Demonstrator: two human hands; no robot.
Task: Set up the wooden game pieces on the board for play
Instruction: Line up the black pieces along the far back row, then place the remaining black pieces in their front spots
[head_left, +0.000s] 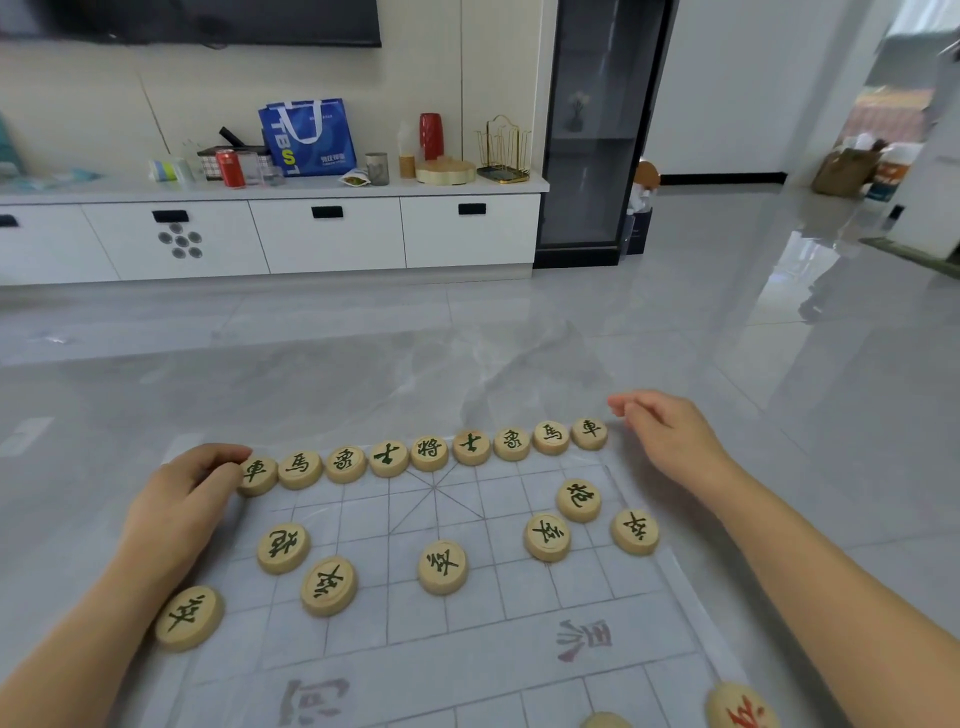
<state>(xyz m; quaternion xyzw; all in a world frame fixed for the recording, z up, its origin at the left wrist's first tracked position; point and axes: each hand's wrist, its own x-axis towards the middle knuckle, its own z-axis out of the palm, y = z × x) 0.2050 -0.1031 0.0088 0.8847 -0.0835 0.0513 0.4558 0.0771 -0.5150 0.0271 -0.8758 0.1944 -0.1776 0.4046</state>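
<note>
**Q:** Nearest the lens, what shows?

**A:** Two forearms coming in from the lower corners, and at the bottom right edge a red-marked piece (740, 707) on the near half of the board (467, 670). A second disc beside it is mostly cut off; its marking can't be read.

**Q:** Step in hand?

**A:** Judged: squaring off the far back rank. The green-marked row (431, 453) of nine discs runs across mid-frame, edge to edge. Left hand (182, 506) is curled, fingertips touching the leftmost piece (257, 473). Right hand (670, 434) is loosely curled just beside the rightmost piece (589, 433), grasping nothing I can see.

**Q:** Rest of the green side?

**A:** Two cannons and five soldiers sit forward of the row, roughly on their points; several are off the line crossings, and the lower-left soldier (189, 618) rests at the board's edge.

**Q:** Next move calls for?

**A:** Probably nudging the strays onto intersections, then laying out red on the near half.

**Q:** Look of the pieces?

**A:** Pale round wooden discs, carved characters; board is a thin translucent sheet on grey floor.
</note>
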